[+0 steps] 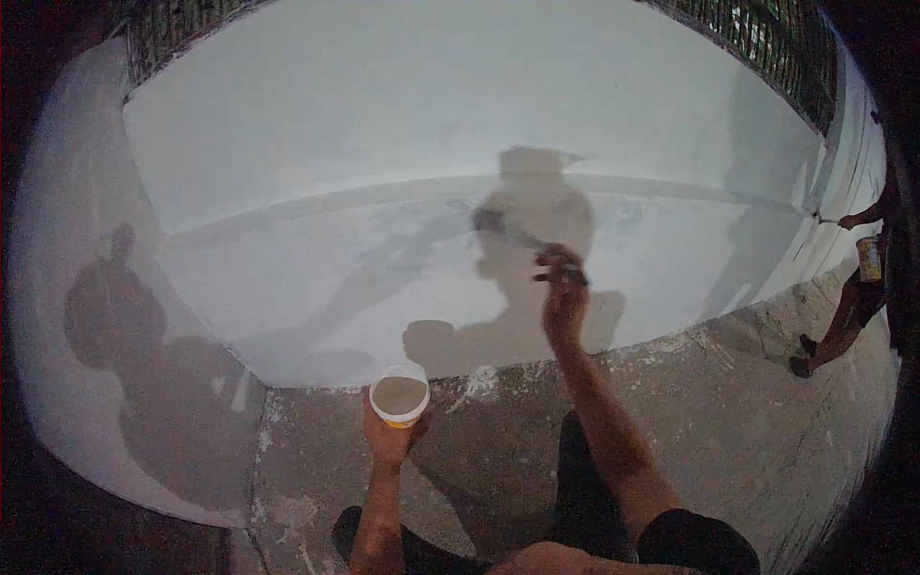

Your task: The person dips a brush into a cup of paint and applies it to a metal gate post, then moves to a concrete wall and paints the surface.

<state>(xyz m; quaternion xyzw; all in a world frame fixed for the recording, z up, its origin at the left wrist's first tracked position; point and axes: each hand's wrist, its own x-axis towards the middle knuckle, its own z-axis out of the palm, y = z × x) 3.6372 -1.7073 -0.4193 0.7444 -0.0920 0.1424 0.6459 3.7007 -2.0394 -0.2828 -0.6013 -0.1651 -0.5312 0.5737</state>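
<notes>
My left hand [388, 436] is closed round a white tub [402, 420] with a yellow band, low in front of me. Greyish paint [400, 394] shows inside its rim. Farther up, my right hand [563, 278] grips a paintbrush [522, 236] by the handle, fingers wrapped round it. The dark brush end points up and left and overlaps the white wall [402, 125] just below a ledge line. My own shadow falls over that stretch of wall, and the bristles are dim within it.
The concrete floor [671, 422] has white paint spots along the wall's foot. At the far right another person [867, 230] holds a yellow-and-white tub [869, 259], one arm reaching to the wall. A side wall [182, 412] meets the corner on the left. Dark railings [757, 48] top the wall.
</notes>
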